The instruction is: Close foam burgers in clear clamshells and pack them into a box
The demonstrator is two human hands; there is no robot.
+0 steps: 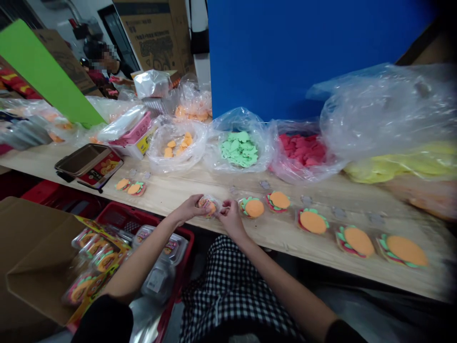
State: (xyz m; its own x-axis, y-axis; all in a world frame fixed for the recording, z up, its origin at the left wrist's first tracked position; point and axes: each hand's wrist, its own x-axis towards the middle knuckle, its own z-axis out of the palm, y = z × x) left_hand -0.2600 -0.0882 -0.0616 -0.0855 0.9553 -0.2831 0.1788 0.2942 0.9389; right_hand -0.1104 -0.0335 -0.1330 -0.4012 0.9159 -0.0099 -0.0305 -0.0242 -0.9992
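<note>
Right now, the left hand (188,208) and the right hand (232,220) are brought together, each grip clamped on the edge of a small burger-shaped craft piece (207,206) held just above the wooden worktop (200,183). Just beside them, a row of finished burger pieces (253,208) lies flat, with a clear plastic bag of green cutouts (239,150) behind and a red plastic crate (121,214) below.
</note>
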